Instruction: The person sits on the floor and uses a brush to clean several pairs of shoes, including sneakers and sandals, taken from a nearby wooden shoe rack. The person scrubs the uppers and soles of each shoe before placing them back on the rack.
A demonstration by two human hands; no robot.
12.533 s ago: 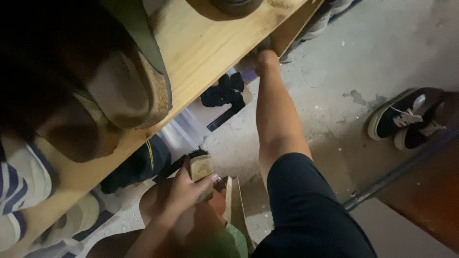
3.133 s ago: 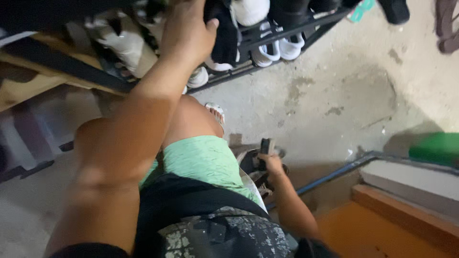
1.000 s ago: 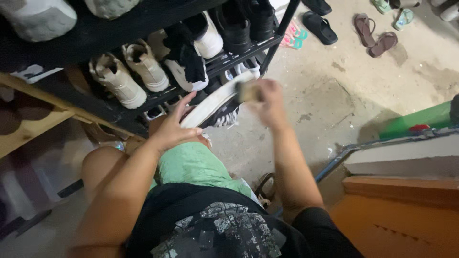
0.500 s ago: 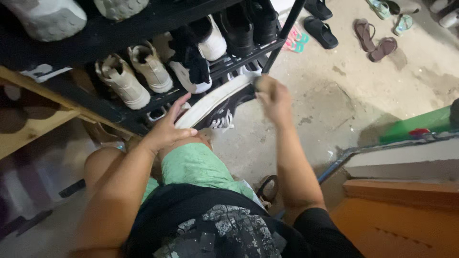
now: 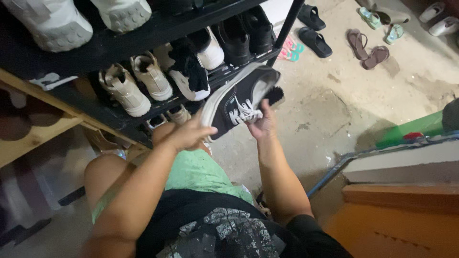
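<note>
While both hands work in front of the rack, findings are:
Left hand [image 5: 184, 136]: grasping the toe end of the black sneaker [image 5: 239, 102].
Right hand [image 5: 263, 125]: clenched on a brush [image 5: 273, 96] against the sneaker.
Sneaker position: held tilted, just beside the shoe rack [image 5: 158, 33].

Stained concrete floor [image 5: 334, 110], black shoe rack [image 5: 158, 33], seemingly dim.

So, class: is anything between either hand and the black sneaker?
Nothing visible. The left hand grips the black sneaker at its sole edge, and the right hand holds it from below. Dark bristles, perhaps a brush, show by its heel.
</note>
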